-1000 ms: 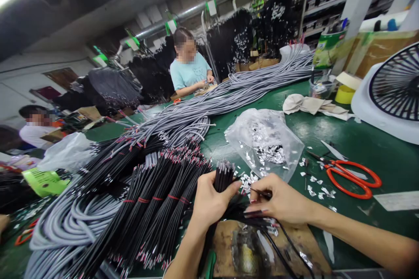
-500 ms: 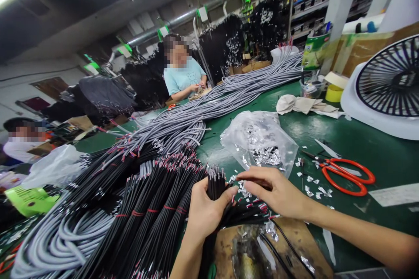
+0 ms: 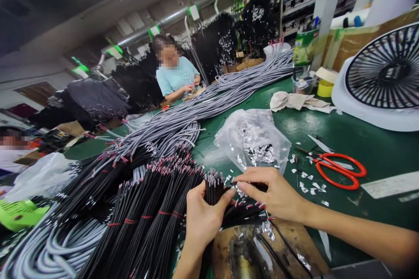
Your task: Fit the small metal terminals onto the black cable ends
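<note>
My left hand (image 3: 203, 214) is wrapped round an upright bundle of black wires (image 3: 214, 189), whose tips stick up above the fingers. Close to its right, my right hand (image 3: 273, 194) pinches what looks like a thin black wire (image 3: 230, 185) by its end, though most of that wire is hidden under the fingers. More black wires with red and white tips lie beneath both hands, over a worn wooden board (image 3: 296, 237). Left of my left hand, several bundles of black wires (image 3: 153, 222) are tied with red bands.
Long grey cables (image 3: 225, 89) run across the green table. A clear plastic bag (image 3: 252, 133) holds foil scraps. Red-handled scissors (image 3: 342, 170), a cloth (image 3: 296, 101) and a white fan (image 3: 386, 69) are on the right. A co-worker (image 3: 178, 74) sits across the table.
The view has turned a little, so the table's things sit further left. My right thumb and index finger have come together at the wire end; my left hand keeps its hold on the bundle.
</note>
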